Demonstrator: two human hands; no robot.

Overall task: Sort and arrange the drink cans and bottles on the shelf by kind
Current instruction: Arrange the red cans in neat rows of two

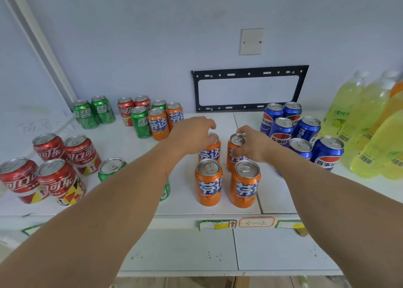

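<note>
Near orange cans: two orange cans (209,182) stand at the shelf (139,148) front.
Left hand (192,135): fingers curled over the far-left orange can (210,151).
Right hand (250,144): pinching the far-right orange can (236,150).
Blue cans (305,135): right side.
Red cans (50,167): left side.

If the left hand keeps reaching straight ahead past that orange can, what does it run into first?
Probably nothing until the back wall. The left hand points forward over the rear-left orange can; the shelf behind looks bare. The mixed can cluster sits left of that line, though depth is uncertain.
</note>
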